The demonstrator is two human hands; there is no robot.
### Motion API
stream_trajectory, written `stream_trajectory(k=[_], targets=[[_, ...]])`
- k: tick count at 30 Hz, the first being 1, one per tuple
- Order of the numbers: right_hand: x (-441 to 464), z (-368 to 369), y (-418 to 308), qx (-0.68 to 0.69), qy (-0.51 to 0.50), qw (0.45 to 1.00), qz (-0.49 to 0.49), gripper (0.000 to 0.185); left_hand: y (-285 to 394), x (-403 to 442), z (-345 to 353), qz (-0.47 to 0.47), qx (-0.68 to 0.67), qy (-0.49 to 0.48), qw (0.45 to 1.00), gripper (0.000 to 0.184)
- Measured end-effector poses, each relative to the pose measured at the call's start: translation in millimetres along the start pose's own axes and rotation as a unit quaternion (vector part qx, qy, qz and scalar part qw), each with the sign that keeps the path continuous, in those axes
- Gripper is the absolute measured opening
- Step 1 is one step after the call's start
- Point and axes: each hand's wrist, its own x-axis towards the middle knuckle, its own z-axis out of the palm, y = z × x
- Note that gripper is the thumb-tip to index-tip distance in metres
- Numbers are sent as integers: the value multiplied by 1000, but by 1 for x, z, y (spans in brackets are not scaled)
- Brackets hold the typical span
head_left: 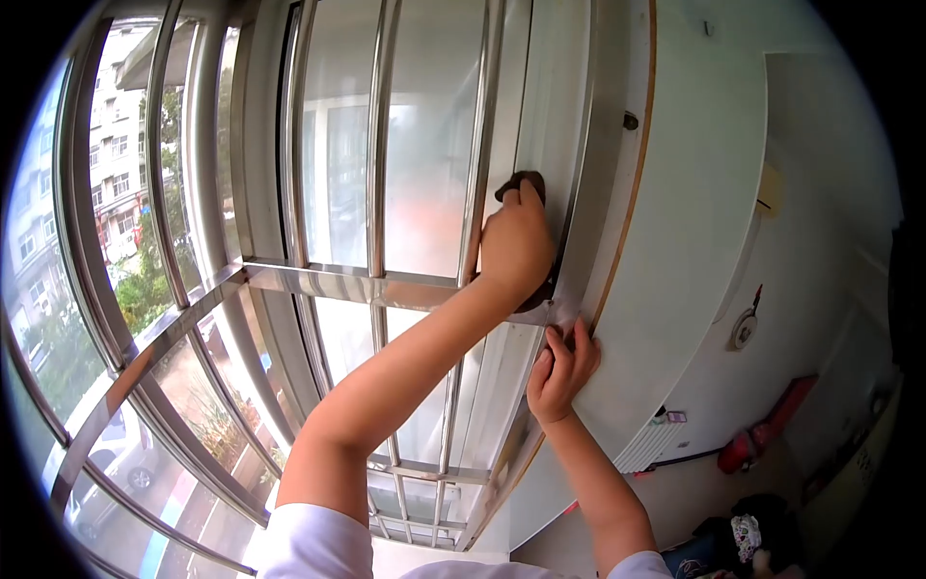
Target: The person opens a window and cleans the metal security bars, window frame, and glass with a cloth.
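My left hand (518, 241) reaches up between the metal bars and the window's edge, its fingers closed on a dark brown cloth (521, 183). Parts of the cloth stick out above the fingertips and below the palm, against the pale window frame (555, 125). Lower and to the right, my right hand (562, 376) is closed, with curled fingers at the metal edge beside the wall. A small dark patch shows by its fingertips; what they hold, if anything, is hidden.
Shiny metal bars (378, 135) and a crossbar (357, 282) stand before the frosted glass (434, 145). Buildings and a parked white car (125, 454) lie outside at left. The room at right has a pale wall (694, 193) and a red object (743, 449).
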Motion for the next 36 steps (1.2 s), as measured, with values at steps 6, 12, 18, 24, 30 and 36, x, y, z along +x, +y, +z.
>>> stream_trajectory(k=[6, 12, 18, 24, 30, 36], targets=[[-1, 0, 0, -11, -7, 1000, -4, 29, -1, -14, -4, -29, 34, -86, 995, 20], [0, 2, 4, -10, 3, 1000, -21, 30, 9, -25, -27, -18, 17, -88, 996, 25], [2, -6, 1, -15, -7, 1000, -19, 29, 16, -114, -58, 87, -96, 243, 961, 56], [9, -20, -5, 92, -75, 991, 56, 29, -12, -228, -14, -38, -193, 141, 970, 52], [0, -16, 3, 76, -82, 993, 26, 31, -21, -195, 51, -64, -248, 178, 950, 50], [-12, -4, 18, 23, -50, 998, -23, 30, -41, -120, 73, -73, -342, 182, 919, 50]])
